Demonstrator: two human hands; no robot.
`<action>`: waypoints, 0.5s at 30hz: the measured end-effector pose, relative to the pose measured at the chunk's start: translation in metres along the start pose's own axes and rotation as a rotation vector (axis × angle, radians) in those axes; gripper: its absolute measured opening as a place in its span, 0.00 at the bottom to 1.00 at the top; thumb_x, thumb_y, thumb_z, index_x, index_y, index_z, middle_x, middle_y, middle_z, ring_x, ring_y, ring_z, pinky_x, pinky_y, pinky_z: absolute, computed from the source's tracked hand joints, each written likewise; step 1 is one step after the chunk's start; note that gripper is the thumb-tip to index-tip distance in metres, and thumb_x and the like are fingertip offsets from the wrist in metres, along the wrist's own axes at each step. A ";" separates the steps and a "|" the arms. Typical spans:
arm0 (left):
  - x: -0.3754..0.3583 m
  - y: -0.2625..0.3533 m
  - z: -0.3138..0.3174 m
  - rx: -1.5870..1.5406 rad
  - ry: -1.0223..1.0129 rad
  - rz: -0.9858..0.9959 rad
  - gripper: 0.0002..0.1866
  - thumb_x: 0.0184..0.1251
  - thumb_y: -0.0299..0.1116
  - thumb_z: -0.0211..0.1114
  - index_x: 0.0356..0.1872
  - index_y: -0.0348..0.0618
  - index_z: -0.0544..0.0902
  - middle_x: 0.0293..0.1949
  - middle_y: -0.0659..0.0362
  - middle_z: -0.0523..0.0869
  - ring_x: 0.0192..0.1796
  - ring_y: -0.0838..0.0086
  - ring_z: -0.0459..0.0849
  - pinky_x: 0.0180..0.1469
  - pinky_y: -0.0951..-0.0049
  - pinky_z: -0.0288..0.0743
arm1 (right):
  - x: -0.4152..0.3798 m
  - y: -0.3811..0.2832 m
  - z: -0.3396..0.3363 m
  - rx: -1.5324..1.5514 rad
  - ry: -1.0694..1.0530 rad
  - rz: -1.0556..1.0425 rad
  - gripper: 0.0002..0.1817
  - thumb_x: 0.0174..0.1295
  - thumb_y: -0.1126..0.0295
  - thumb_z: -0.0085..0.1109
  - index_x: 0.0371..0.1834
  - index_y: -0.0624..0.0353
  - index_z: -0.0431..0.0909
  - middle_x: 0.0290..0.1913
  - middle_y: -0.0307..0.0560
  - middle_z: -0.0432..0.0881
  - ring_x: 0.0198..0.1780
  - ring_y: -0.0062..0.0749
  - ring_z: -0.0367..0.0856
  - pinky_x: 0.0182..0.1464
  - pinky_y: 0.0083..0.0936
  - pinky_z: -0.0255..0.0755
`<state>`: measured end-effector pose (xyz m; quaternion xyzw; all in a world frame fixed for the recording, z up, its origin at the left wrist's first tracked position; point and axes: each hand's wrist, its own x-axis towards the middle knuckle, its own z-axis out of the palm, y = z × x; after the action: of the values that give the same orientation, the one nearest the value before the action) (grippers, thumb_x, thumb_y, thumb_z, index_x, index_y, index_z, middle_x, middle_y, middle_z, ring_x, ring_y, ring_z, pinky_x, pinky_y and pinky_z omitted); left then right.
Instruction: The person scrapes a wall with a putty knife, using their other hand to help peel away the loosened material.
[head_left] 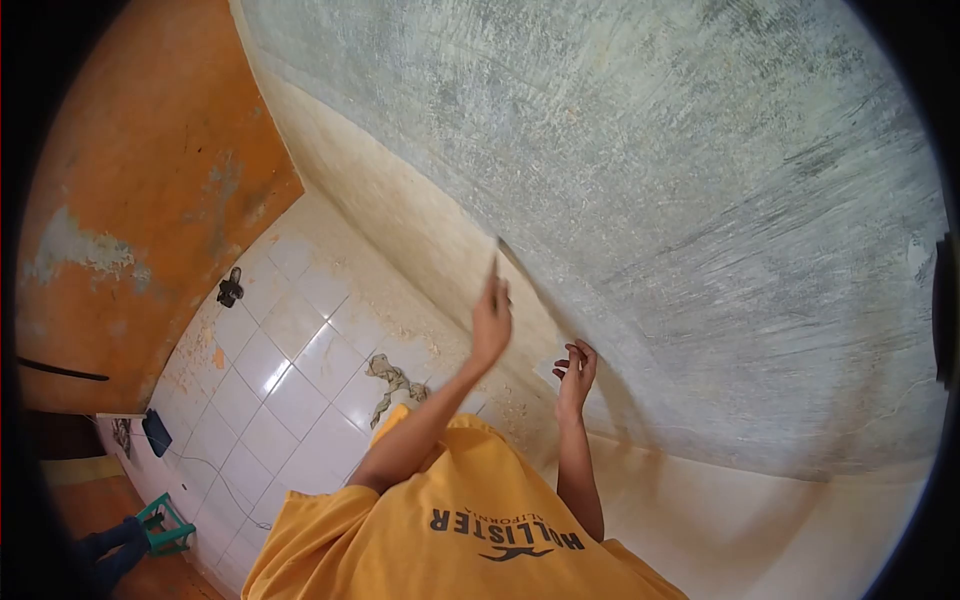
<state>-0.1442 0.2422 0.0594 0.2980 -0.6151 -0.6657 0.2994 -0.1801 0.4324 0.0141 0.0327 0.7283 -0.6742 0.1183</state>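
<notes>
My left hand (490, 322) is closed around a thin, narrow scraper-like tool (496, 258). The tool's tip reaches the border between the grey-blue, scuffed wall surface (640, 180) and the pale beige band (400, 215) below it. Most of the tool is hidden in the hand. Lower and to the right, my right hand (575, 378) is raised close against the same border, fingers bent and apart. A small pale bluish patch (548, 371) shows beside its fingertips.
Crumbs and flakes litter the white tiled floor (300, 400). A crumpled cloth (392, 382) and a small black object (230, 288) lie there. The orange wall (150, 180) stands at left. Lower left are a green stool (172, 524), a cable (232, 487) and dark blue trousers (112, 548).
</notes>
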 end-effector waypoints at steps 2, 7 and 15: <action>-0.028 -0.007 0.018 0.028 -0.043 0.134 0.29 0.88 0.40 0.50 0.84 0.53 0.60 0.29 0.66 0.72 0.31 0.81 0.68 0.35 0.78 0.72 | 0.007 0.007 0.005 0.044 0.019 -0.007 0.16 0.79 0.63 0.54 0.65 0.56 0.72 0.58 0.41 0.81 0.40 0.23 0.81 0.40 0.24 0.77; -0.022 0.018 -0.002 0.017 -0.127 0.000 0.29 0.88 0.41 0.49 0.84 0.52 0.59 0.29 0.67 0.69 0.31 0.81 0.66 0.35 0.77 0.69 | 0.011 0.005 0.005 0.055 0.026 0.022 0.16 0.79 0.63 0.54 0.63 0.55 0.72 0.56 0.41 0.81 0.40 0.23 0.80 0.40 0.24 0.77; -0.047 0.010 0.024 0.024 -0.131 -0.018 0.30 0.88 0.42 0.48 0.85 0.52 0.57 0.28 0.66 0.68 0.29 0.82 0.66 0.30 0.77 0.67 | -0.004 0.003 -0.005 0.091 0.020 -0.003 0.18 0.79 0.64 0.52 0.67 0.57 0.70 0.55 0.42 0.80 0.39 0.23 0.80 0.40 0.23 0.78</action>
<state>-0.1323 0.2928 0.0724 0.2628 -0.6388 -0.6789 0.2489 -0.1767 0.4381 0.0122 0.0434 0.6982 -0.7064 0.1084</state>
